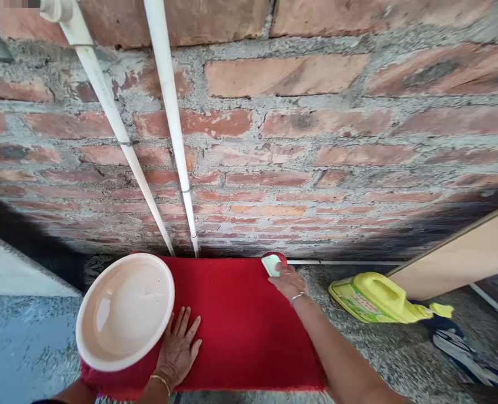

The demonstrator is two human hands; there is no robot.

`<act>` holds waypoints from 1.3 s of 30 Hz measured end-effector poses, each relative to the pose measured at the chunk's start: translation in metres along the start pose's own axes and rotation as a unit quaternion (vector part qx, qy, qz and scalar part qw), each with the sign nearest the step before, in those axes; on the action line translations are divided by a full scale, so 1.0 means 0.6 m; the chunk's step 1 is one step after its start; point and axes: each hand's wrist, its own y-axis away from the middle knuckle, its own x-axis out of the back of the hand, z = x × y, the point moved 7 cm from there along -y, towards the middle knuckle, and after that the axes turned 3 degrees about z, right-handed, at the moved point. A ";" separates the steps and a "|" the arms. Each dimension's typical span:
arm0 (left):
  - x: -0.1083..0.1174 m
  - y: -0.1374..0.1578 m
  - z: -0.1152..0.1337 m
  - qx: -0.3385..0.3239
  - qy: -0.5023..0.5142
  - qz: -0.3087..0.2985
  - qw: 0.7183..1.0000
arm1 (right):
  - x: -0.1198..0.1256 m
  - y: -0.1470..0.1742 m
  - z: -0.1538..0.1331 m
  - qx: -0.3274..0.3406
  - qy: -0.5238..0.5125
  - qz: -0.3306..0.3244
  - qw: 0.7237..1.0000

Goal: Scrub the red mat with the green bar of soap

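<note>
Head view: outspread left hand (pixel 177 350) on one red cloth (pixel 240 325), right hand (pixel 289 280) round one pale block (pixel 270 265)

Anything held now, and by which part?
The right hand holds a pale green block by its right end; the left hand lies flat, holding nothing.

The red mat (pixel 240 325) looks like matt cloth, fuzzy along its edges; the pale green block (pixel 270 264) on it looks smooth. The basin (pixel 113 363) is smooth, glossy plastic, as is the yellow jug (pixel 373 297). Smooth plastic pipes (pixel 170 106) run down the wall (pixel 291 76) of coarse brick and gritty mortar. The floor (pixel 25 342) looks like rough concrete, and the gold-coloured bangle (pixel 161 381) like shiny metal.
</note>
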 end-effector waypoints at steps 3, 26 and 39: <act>0.000 0.002 -0.001 -0.009 -0.008 0.023 1.000 | 0.028 0.008 0.097 -0.069 -0.020 0.027 0.997; 0.014 -0.005 0.001 -0.002 0.005 0.012 1.000 | -0.119 0.161 -0.362 0.248 0.007 -0.055 0.967; 0.025 -0.003 0.002 -0.014 -0.011 0.053 0.998 | -0.007 0.043 0.112 -0.100 -0.047 -0.010 0.994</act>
